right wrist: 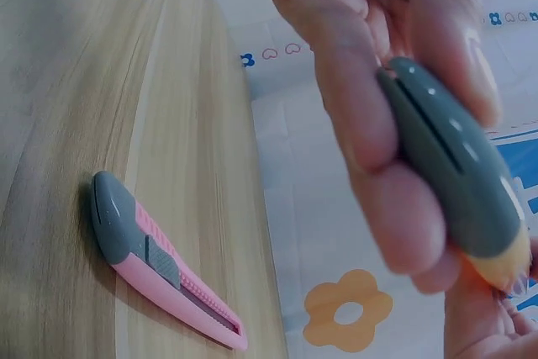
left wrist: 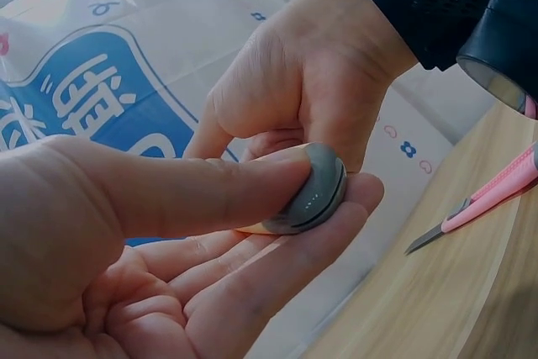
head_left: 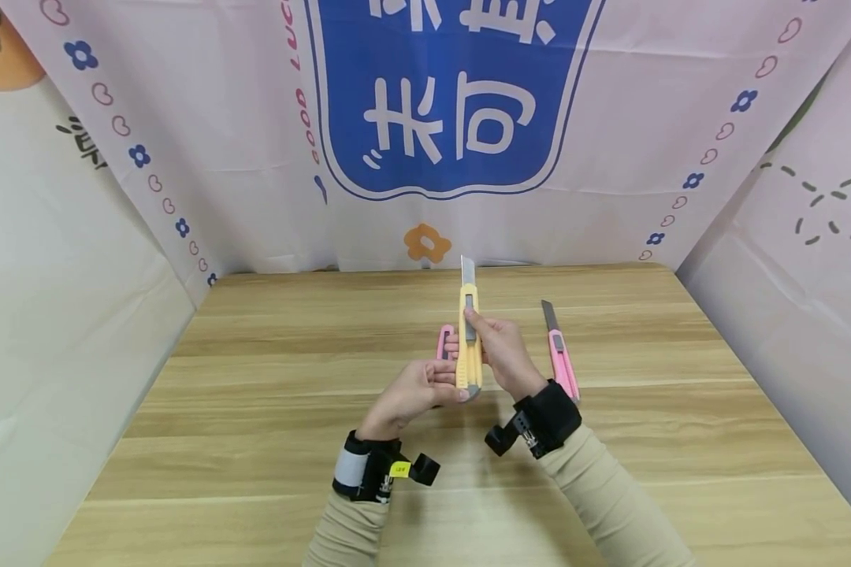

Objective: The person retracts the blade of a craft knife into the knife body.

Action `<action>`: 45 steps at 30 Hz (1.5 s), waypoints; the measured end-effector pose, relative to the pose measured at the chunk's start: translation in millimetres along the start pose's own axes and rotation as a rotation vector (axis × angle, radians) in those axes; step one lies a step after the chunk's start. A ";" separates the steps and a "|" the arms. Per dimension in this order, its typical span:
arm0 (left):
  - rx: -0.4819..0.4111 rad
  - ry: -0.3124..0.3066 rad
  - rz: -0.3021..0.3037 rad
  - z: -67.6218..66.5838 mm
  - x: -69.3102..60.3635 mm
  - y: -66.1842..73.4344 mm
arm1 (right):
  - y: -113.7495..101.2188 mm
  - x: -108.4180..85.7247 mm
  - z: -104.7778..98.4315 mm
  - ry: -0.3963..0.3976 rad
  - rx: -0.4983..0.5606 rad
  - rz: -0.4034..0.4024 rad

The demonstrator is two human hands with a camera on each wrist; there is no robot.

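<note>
A yellow utility knife [head_left: 470, 366] is held up over the table, its blade [head_left: 468, 272] extended and pointing away. My left hand [head_left: 413, 392] pinches its grey end cap [left wrist: 313, 195] between thumb and fingers. Higher up the body, my right hand [head_left: 505, 356] grips the knife, with the thumb at the grey slider. Behind the hands lies a pink utility knife [head_left: 444, 337], partly hidden in the head view. In the right wrist view no blade sticks out of that pink knife [right wrist: 168, 279].
To the right on the wooden table [head_left: 255, 425] lies another pink utility knife [head_left: 563, 364] with its blade out, beside my right wrist. A printed cloth [head_left: 255, 197] hangs along the table's back edge, and more cloth hangs at both sides.
</note>
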State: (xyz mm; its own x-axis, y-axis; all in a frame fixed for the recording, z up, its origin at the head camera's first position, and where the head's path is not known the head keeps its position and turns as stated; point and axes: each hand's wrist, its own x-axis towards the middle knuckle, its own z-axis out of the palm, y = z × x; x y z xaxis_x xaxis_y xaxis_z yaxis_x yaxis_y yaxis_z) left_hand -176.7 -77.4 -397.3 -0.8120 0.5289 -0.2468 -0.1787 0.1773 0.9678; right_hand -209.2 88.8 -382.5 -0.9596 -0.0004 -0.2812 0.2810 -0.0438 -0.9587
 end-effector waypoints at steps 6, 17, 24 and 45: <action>0.017 0.012 -0.003 2.2 0.3 0.9 | 2.2 0.6 0.5 0.046 0.009 -0.040; 0.042 0.002 0.007 4.9 3.6 -0.9 | 3.0 1.7 0.4 0.073 -0.009 -0.036; 0.045 0.005 0.011 5.2 3.9 -1.5 | 1.3 -0.4 0.0 0.067 -0.020 -0.031; 0.016 -0.002 0.020 5.8 2.9 0.4 | 3.8 0.7 -4.0 0.027 -0.007 -0.051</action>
State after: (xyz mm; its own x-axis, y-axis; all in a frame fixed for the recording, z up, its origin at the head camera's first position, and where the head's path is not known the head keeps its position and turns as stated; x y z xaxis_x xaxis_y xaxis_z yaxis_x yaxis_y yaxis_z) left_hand -175.9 -71.0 -397.9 -0.8141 0.5342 -0.2279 -0.1540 0.1799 0.9716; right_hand -208.8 92.6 -386.5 -0.9720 0.0285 -0.2334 0.2323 -0.0363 -0.9720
